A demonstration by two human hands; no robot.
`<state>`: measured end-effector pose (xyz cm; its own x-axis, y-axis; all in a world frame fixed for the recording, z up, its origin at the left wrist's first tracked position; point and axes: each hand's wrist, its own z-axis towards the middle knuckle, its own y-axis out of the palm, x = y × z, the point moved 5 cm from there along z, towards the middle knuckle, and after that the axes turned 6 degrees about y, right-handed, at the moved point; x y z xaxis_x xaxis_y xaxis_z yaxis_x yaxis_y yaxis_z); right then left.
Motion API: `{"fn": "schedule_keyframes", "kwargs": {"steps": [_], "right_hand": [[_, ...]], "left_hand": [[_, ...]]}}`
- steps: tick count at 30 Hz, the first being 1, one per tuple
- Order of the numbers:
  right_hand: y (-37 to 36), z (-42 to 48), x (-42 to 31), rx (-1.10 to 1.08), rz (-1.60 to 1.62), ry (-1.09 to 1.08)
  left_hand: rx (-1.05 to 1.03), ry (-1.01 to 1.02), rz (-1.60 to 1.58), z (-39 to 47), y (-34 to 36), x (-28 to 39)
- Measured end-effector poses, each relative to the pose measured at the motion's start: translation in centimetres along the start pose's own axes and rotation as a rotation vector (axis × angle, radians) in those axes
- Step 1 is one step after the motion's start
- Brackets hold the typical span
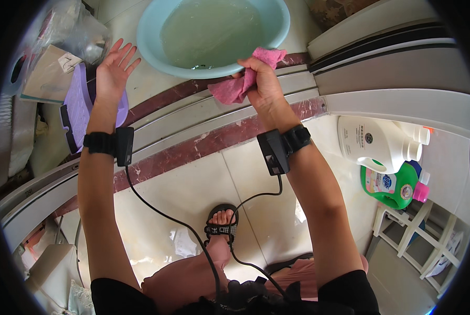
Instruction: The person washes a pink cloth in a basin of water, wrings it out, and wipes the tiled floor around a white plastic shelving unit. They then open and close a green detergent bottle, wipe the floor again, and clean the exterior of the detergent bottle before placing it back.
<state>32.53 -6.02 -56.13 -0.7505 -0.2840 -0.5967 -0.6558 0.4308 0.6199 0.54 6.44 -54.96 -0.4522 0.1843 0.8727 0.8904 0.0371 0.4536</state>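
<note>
A light blue plastic basin with cloudy water in it lies at the top of the view, over a tiled floor. My right hand is shut on a crumpled pink cloth, with the thumb at the basin's near rim. Whether the fingers also grip the rim is partly hidden. My left hand is raised to the left of the basin, palm showing and fingers apart, holding nothing. Behind its wrist is a purple plastic dustpan, partly covered by the forearm.
A sliding-door track with dark red stone strips crosses the floor below the basin. White detergent bottles and a green detergent bottle stand at right near a white rack. Plastic-wrapped items crowd the upper left. Cables hang from both wrist straps.
</note>
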Motion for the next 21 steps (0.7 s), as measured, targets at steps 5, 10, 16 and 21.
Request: {"fn": "schedule_keyframes", "kwargs": {"steps": [5, 10, 16, 21], "right_hand": [[1.0, 5.2, -0.9, -0.026, -0.040, 0.056], [-0.7, 8.1, -3.6, -0.093, -0.079, 0.018], [-4.5, 1.5, -10.1, 0.092, -0.795, 0.003], [-13.6, -9.8, -10.2, 0.334, -1.134, -0.127]], "left_hand": [[0.074, 0.016, 0.426, -3.7, -0.1, -7.1], [-0.472, 0.148, 0.737, -6.2, 10.1, -13.4], [-0.847, 0.678, 1.314, -7.7, 22.6, -17.4], [-0.849, 0.662, 1.442, -3.5, 28.3, -21.7]]}}
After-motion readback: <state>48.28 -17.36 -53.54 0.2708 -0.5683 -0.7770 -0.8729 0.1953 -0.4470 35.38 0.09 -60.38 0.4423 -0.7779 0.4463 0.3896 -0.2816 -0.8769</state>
